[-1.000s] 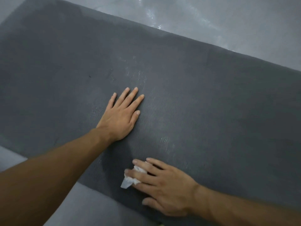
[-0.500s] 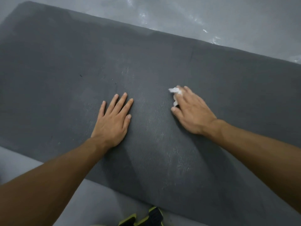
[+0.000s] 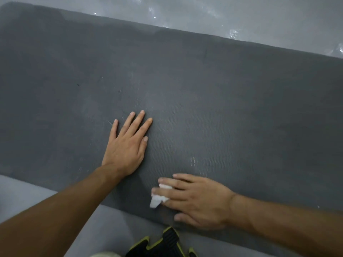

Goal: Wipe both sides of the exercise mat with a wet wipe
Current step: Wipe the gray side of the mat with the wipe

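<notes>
A dark grey foam exercise mat (image 3: 222, 108) lies matt and unreflective, its skin pressed with fine wavy ribs that look rough rather than smooth. Faint damp streaks lend a slight sheen towards its near edge. The crumpled white wet wipe (image 3: 157, 200) looks like thin, soft cloth, dull and creased. The pale grey floor (image 3: 241, 15) is smooth, matt in front and glossy beyond the mat, with bright glints. A black and lime-yellow ridged item (image 3: 167, 242) looks like moulded rubber or plastic.
</notes>
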`<state>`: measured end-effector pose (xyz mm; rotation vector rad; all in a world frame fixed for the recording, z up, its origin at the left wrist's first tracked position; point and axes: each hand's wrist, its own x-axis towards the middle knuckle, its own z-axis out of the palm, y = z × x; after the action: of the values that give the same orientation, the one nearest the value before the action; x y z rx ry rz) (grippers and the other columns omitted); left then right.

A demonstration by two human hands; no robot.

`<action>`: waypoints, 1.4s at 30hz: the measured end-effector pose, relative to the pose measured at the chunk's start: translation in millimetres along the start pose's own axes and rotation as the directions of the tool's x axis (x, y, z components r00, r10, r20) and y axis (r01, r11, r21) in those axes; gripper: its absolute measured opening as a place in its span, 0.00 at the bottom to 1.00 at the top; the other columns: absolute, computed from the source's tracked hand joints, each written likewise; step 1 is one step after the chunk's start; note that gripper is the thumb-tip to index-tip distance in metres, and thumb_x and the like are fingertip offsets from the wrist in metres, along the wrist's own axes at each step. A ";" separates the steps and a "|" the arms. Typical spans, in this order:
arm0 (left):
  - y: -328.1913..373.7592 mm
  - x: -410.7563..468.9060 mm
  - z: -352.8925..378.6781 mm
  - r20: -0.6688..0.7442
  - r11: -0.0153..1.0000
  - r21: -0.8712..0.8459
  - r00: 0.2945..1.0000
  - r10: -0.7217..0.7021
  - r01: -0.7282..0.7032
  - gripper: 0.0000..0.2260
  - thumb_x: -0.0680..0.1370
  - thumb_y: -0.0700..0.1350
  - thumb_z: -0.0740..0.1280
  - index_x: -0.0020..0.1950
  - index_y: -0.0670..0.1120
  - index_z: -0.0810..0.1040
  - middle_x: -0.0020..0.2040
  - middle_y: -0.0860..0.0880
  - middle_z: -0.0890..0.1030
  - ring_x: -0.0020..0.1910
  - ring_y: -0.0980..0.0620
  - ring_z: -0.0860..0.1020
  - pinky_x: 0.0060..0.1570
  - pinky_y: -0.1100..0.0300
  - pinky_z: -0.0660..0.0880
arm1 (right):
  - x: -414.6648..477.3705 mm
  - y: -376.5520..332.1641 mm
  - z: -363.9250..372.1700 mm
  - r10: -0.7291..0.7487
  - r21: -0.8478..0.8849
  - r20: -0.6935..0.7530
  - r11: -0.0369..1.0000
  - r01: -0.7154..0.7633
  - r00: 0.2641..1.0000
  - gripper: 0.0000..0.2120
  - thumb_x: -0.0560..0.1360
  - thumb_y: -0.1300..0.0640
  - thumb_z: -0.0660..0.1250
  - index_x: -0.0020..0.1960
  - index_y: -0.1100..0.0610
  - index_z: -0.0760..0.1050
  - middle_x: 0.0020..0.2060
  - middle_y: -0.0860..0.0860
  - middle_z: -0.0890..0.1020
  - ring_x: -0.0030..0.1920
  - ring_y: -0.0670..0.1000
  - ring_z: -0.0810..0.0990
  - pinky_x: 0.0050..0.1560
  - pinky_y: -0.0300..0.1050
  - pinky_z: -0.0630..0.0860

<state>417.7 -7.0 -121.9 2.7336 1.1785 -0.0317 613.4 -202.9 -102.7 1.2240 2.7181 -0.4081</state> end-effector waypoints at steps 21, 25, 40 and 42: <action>60.4 24.6 8.7 0.024 0.997 0.011 0.997 0.078 -0.078 0.26 0.85 0.56 0.44 0.85 0.56 0.53 0.85 0.55 0.49 0.84 0.52 0.45 0.80 0.39 0.48 | -68.8 8.5 9.7 0.119 0.040 -0.003 0.992 -0.118 0.993 0.24 0.86 0.43 0.53 0.78 0.51 0.67 0.84 0.48 0.54 0.84 0.55 0.43 0.81 0.56 0.49; 61.4 25.1 8.7 0.010 0.997 0.014 0.997 0.077 -0.077 0.27 0.85 0.55 0.45 0.84 0.55 0.55 0.85 0.54 0.51 0.84 0.52 0.46 0.80 0.37 0.49 | -104.9 7.5 18.2 0.034 -0.032 0.020 0.999 -0.033 0.999 0.23 0.87 0.42 0.52 0.76 0.50 0.70 0.84 0.47 0.55 0.84 0.53 0.46 0.80 0.55 0.51; 72.1 33.4 10.2 0.014 0.990 -0.020 0.990 0.140 -0.139 0.26 0.85 0.54 0.47 0.84 0.55 0.56 0.85 0.54 0.51 0.84 0.53 0.46 0.80 0.37 0.48 | -65.0 89.2 -19.4 0.542 0.172 0.027 0.826 -0.538 0.840 0.32 0.86 0.40 0.48 0.84 0.55 0.51 0.85 0.51 0.49 0.84 0.54 0.41 0.83 0.54 0.45; 74.8 32.2 10.0 0.014 0.986 -0.014 0.986 0.164 -0.164 0.26 0.85 0.54 0.47 0.84 0.54 0.57 0.85 0.54 0.52 0.84 0.52 0.47 0.80 0.38 0.49 | -73.4 52.6 -8.9 0.367 0.127 0.045 0.920 -0.370 0.929 0.31 0.86 0.41 0.49 0.84 0.54 0.53 0.85 0.51 0.50 0.84 0.54 0.40 0.83 0.55 0.45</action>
<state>494.5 -35.9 -123.9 2.8034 0.9419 -0.0246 701.3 -219.3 -87.4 1.7136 2.3953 -0.5546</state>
